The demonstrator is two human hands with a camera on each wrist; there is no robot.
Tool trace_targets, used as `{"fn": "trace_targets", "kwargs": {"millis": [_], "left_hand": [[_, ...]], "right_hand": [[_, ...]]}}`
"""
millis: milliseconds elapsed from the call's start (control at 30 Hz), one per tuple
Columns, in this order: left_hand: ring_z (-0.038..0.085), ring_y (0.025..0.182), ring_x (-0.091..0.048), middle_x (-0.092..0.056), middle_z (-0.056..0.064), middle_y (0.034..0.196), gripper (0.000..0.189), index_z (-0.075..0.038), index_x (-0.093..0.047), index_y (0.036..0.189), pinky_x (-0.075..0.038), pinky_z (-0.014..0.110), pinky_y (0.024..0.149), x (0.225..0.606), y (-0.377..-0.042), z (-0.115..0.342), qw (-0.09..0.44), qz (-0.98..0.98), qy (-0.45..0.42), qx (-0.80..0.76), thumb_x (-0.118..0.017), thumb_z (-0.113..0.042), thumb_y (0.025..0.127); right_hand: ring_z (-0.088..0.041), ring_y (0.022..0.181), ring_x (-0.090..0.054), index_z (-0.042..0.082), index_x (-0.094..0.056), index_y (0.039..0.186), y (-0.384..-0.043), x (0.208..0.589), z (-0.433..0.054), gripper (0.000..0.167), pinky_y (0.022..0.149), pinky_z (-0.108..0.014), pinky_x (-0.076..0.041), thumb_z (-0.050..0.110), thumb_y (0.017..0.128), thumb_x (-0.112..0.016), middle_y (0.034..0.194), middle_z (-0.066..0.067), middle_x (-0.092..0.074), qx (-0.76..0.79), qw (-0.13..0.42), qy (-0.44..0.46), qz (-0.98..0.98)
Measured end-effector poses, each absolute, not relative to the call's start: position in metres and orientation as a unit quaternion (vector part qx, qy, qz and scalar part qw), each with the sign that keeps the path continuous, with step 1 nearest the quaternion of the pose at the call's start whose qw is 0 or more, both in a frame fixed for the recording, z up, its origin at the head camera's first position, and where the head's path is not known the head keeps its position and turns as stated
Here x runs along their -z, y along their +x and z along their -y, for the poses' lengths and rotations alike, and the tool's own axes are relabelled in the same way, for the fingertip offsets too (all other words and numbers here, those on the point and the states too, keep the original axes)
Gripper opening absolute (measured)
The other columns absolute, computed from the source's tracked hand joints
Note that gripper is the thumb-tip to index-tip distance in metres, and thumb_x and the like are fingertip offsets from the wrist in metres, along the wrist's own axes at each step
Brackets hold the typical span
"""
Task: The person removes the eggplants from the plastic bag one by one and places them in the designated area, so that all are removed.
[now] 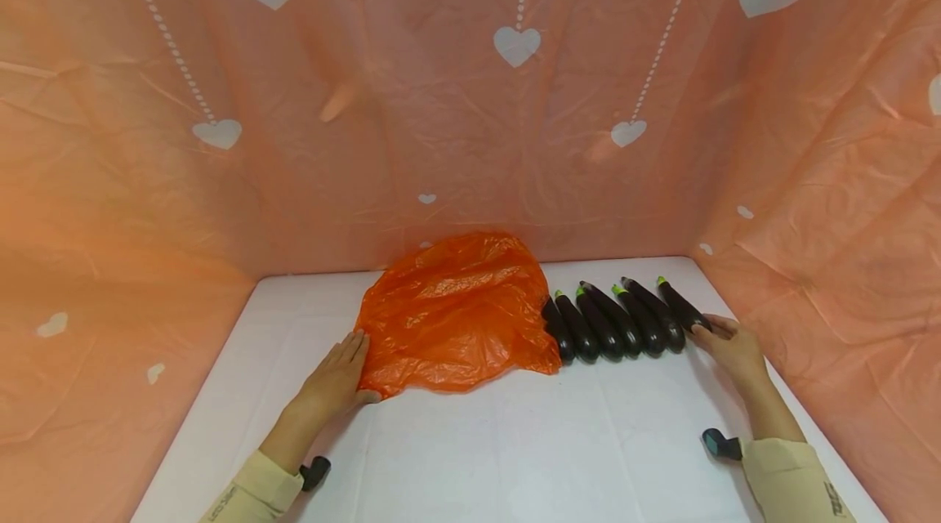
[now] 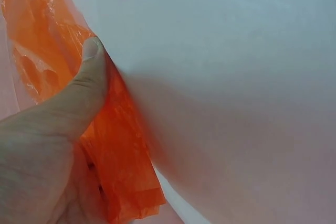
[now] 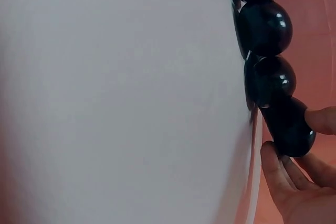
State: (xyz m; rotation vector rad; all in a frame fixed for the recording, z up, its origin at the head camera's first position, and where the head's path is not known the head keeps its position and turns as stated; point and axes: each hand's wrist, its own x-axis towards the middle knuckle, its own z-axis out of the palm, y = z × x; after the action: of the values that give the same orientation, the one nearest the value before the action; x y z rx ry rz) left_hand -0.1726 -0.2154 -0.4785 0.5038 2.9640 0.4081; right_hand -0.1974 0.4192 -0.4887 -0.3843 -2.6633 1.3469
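Observation:
An orange plastic bag lies spread on the white table. My left hand rests at its left edge with straight fingers, and in the left wrist view the thumb lies against the crinkled plastic. To the right of the bag, several dark eggplants lie side by side in a row, the leftmost partly hidden by the bag. My right hand grips the rounded end of the rightmost eggplant, which slants away from me. The right wrist view shows thumb and fingers on opposite sides of that eggplant.
Orange sheeting with white hearts stands around the back and sides of the table. A small dark device sits at the left wrist and another device at the right wrist.

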Motion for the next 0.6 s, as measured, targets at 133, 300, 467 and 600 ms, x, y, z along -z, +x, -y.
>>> {"fn": "trace_targets", "kwargs": {"millis": [133, 300, 467, 600], "left_hand": [[0.054, 0.156, -0.028, -0.029, 0.039, 0.167, 0.101, 0.021, -0.033, 0.156, -0.026, 0.063, 0.128, 0.4775, -0.1724, 0.2153, 0.054, -0.975, 0.169, -0.131, -0.086, -0.032, 0.089], [0.054, 0.156, -0.028, -0.03, 0.039, 0.166, 0.1, 0.022, -0.034, 0.155, -0.026, 0.063, 0.128, 0.476, -0.1717, 0.2155, 0.053, -0.975, 0.171, -0.131, -0.086, -0.032, 0.09], [0.054, 0.156, -0.028, -0.03, 0.039, 0.166, 0.099, 0.022, -0.033, 0.155, -0.025, 0.063, 0.129, 0.4754, -0.1716, 0.2163, 0.052, -0.975, 0.174, -0.127, -0.086, -0.033, 0.091], [0.053, 0.156, -0.028, -0.03, 0.039, 0.166, 0.099, 0.021, -0.034, 0.156, -0.026, 0.063, 0.128, 0.4767, -0.1721, 0.2185, 0.043, -0.976, 0.182, -0.115, -0.085, -0.035, 0.091]], "right_hand": [[0.022, 0.081, -0.047, -0.017, -0.052, 0.145, -0.1971, 0.4888, -0.4206, 0.059, 0.072, -0.008, -0.042, 0.025, 0.107, -0.066, 0.135, -0.039, -0.063, -0.437, 0.061, -0.125, 0.888], [-0.031, 0.117, -0.071, -0.016, -0.051, 0.147, -0.1974, 0.4883, -0.4205, 0.059, 0.082, -0.019, -0.043, 0.026, 0.107, -0.065, 0.141, -0.037, -0.058, -0.425, 0.046, -0.144, 0.893], [-0.057, 0.138, -0.05, -0.016, -0.047, 0.149, -0.1969, 0.4871, -0.4226, 0.06, 0.091, -0.04, -0.043, 0.026, 0.109, -0.062, 0.145, -0.039, -0.053, -0.419, 0.018, -0.149, 0.895], [-0.057, 0.134, -0.051, -0.016, -0.048, 0.148, -0.1982, 0.4875, -0.4252, 0.057, 0.09, -0.041, -0.043, 0.024, 0.109, -0.062, 0.144, -0.039, -0.055, -0.406, 0.012, -0.141, 0.903]]}}
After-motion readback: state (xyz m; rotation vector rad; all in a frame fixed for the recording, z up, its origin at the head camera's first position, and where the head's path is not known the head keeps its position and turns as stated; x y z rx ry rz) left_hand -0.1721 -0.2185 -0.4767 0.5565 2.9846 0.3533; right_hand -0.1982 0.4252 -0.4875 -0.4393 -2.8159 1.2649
